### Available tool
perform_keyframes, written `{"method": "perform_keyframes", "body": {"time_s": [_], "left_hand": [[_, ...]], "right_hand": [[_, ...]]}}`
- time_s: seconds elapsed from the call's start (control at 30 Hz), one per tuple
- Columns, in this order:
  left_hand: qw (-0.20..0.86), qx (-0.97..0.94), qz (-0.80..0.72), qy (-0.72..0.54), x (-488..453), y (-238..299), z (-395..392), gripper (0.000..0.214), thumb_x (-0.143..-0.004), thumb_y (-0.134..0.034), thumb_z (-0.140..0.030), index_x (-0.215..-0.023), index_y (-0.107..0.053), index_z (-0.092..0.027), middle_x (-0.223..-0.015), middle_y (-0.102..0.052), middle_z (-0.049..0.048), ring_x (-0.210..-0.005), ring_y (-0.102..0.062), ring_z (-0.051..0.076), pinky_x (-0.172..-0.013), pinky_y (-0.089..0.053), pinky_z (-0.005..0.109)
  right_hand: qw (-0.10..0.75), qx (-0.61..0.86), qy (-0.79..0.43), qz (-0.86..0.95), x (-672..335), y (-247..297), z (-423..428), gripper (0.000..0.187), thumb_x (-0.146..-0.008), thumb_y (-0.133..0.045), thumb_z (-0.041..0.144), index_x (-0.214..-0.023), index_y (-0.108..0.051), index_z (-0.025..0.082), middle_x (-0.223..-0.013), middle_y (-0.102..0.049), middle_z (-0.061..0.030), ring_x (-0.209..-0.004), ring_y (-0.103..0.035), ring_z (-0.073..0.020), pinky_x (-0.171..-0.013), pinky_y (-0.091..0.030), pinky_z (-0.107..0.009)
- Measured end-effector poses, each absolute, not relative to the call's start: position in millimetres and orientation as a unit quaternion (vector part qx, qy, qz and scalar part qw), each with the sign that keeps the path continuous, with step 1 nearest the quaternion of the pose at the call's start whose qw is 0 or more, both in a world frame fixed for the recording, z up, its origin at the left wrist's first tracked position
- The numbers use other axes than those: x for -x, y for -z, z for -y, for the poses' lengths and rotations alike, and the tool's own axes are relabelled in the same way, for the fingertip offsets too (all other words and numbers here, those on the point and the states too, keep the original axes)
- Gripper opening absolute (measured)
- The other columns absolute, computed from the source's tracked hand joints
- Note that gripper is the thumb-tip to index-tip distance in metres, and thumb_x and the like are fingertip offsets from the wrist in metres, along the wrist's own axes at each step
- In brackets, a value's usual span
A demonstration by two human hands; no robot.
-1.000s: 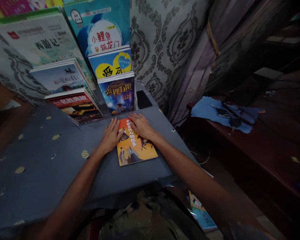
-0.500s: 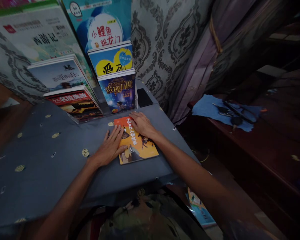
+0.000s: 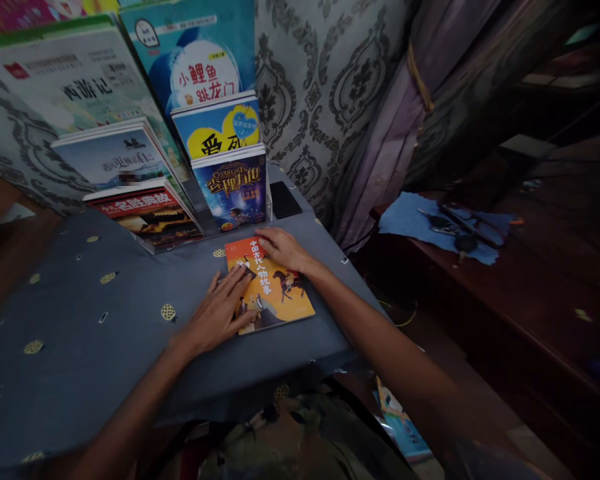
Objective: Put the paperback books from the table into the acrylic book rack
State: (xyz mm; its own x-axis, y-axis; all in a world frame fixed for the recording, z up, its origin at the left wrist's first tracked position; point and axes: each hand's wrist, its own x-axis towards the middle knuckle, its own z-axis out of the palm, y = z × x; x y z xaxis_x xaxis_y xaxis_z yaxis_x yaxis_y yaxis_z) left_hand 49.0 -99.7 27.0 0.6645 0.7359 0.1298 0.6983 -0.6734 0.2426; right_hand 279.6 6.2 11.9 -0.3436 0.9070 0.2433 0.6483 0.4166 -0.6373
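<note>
A closed paperback book (image 3: 270, 303) with an orange and yellow cover lies flat on the dark grey tablecloth in front of me. White Chinese characters run down its cover, beside a horse and rider. My left hand (image 3: 225, 307) rests over the book's left side, palm down, fingers stretched across the cover. At the far right corner, my right hand (image 3: 284, 250) lies with its fingers extended on the top edge. Just beyond the book stands a dark blue book (image 3: 236, 190), with a red-titled book (image 3: 153, 213) to its left.
More books stand upright behind, among them a large teal one (image 3: 195, 40). A black phone (image 3: 285, 200) lies by the stand's right side. Right of the table, a dark red surface (image 3: 480, 293) holds a blue cloth (image 3: 400, 217) with keys and glasses. Patterned curtains (image 3: 320, 80) hang behind.
My left hand has slid slightly toward me along the book. The right hand has shifted a little toward the far edge, uncovering more of the horse. The camera view has moved slightly.
</note>
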Motion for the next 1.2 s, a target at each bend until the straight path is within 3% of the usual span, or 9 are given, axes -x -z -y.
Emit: {"method": "perform_keyframes", "body": {"time_s": [0.13,0.23,0.43,0.57,0.77,0.9,1.07,1.2], "left_hand": [[0.098,-0.907,-0.372,-0.17,-67.5,-38.8,79.9,0.035,-0.101,-0.045,-0.04,-0.125,-0.06,-0.02,-0.128,-0.06,0.0133,-0.12,-0.056,0.026,-0.106,-0.048,0.045],[0.091,-0.909,-0.364,-0.182,-89.5,-41.1,59.7,0.028,-0.101,-0.042,-0.032,-0.113,-0.063,-0.019,-0.109,-0.063,0.0112,-0.104,-0.06,0.025,-0.096,-0.052,0.043],[0.063,-0.924,-0.346,-0.148,-128.0,-33.0,32.3,0.039,-0.102,-0.042,-0.034,-0.136,-0.053,-0.019,-0.145,-0.054,0.0127,-0.136,-0.047,0.027,-0.116,-0.036,0.048],[0.06,-0.925,-0.354,-0.124,-135.2,-28.6,27.5,0.044,-0.103,-0.039,-0.037,-0.141,-0.051,-0.018,-0.149,-0.053,0.013,-0.14,-0.045,0.026,-0.118,-0.031,0.049],[0.058,-0.927,-0.345,-0.132,-134.3,-28.6,23.5,0.042,-0.101,-0.044,-0.038,-0.138,-0.054,-0.02,-0.144,-0.057,0.012,-0.136,-0.049,0.027,-0.116,-0.035,0.047],[0.065,-0.926,-0.35,-0.127,-134.9,-28.6,22.8,0.041,-0.101,-0.046,-0.037,-0.136,-0.056,-0.018,-0.144,-0.057,0.0119,-0.135,-0.049,0.027,-0.115,-0.035,0.047],[0.066,-0.925,-0.349,-0.135,-134.6,-29.0,25.5,0.039,-0.102,-0.045,-0.035,-0.136,-0.056,-0.02,-0.147,-0.055,0.0107,-0.138,-0.047,0.026,-0.118,-0.033,0.048],[0.061,-0.928,-0.346,-0.127,-134.0,-30.8,26.4,0.039,-0.101,-0.045,-0.035,-0.136,-0.056,-0.02,-0.149,-0.053,0.0115,-0.141,-0.045,0.026,-0.118,-0.033,0.048]], "right_hand": [[0.369,0.459,-0.346,0.73,-291.8,-10.2,-17.5,0.041,-0.101,-0.045,0.03,-0.134,-0.062,0.014,-0.137,-0.066,-0.0117,-0.124,-0.062,-0.0234,-0.106,-0.048,-0.041],[0.415,0.439,-0.423,0.675,-296.8,-10.5,-20.3,0.04,-0.102,-0.045,0.032,-0.133,-0.063,0.014,-0.132,-0.069,-0.0118,-0.122,-0.064,-0.0227,-0.108,-0.047,-0.042],[0.458,0.414,-0.529,0.582,-303.4,-13.4,-19.5,0.039,-0.104,-0.045,0.038,-0.13,-0.065,0.016,-0.124,-0.073,-0.0123,-0.116,-0.068,-0.0222,-0.107,-0.049,-0.041],[0.46,0.405,-0.556,0.562,-306.9,-13.2,-21.3,0.039,-0.105,-0.044,0.037,-0.129,-0.064,0.015,-0.124,-0.073,-0.014,-0.117,-0.068,-0.0222,-0.107,-0.049,-0.042],[0.462,0.398,-0.562,0.56,-306.2,-10.8,-24.0,0.037,-0.104,-0.045,0.036,-0.127,-0.065,0.015,-0.121,-0.075,-0.0128,-0.115,-0.069,-0.0216,-0.105,-0.049,-0.039],[0.476,0.405,-0.535,0.569,-304.9,-8.6,-20.7,0.042,-0.101,-0.05,0.046,-0.123,-0.068,0.015,-0.117,-0.076,-0.0126,-0.111,-0.071,-0.0232,-0.103,-0.051,-0.04],[0.464,0.434,-0.403,0.658,-311.1,-7.3,-0.8,0.059,-0.098,-0.041,0.064,-0.114,-0.074,0.018,-0.121,-0.075,-0.0103,-0.117,-0.068,-0.0262,-0.106,-0.049,-0.044],[0.396,0.446,-0.294,0.746,-320.0,-8.1,16.6,0.055,-0.104,-0.032,0.054,-0.126,-0.069,0.021,-0.136,-0.067,-0.0074,-0.134,-0.056,-0.0229,-0.116,-0.039,-0.044]]}}
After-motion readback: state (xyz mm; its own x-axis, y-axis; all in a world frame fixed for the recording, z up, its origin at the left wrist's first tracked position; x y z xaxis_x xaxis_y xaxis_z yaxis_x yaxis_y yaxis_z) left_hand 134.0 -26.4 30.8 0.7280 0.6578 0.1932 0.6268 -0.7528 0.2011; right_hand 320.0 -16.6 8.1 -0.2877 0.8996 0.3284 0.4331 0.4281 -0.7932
